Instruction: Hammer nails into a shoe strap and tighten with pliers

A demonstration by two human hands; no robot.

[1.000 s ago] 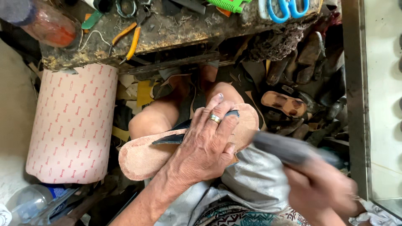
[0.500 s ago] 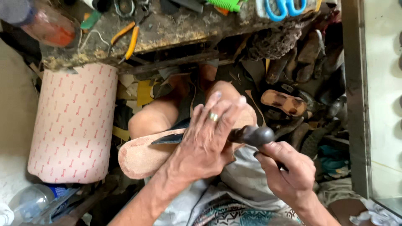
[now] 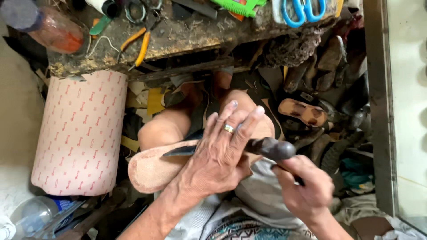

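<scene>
One pink patterned roll (image 3: 80, 133) at left. One tan shoe sole (image 3: 151, 169), rough-surfaced, lies across the knee. Left hand (image 3: 220, 158) presses flat on it, fingers spread. One dark-handled knife (image 3: 267, 147); right hand (image 3: 304, 189) grips its handle, fist closed.

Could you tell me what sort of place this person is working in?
Most likely a cobbler's workshop. The left hand presses a tan shoe sole on the knee, a sandal lies among worn shoes, and pliers and blue scissors lie on the cluttered workbench.
</scene>
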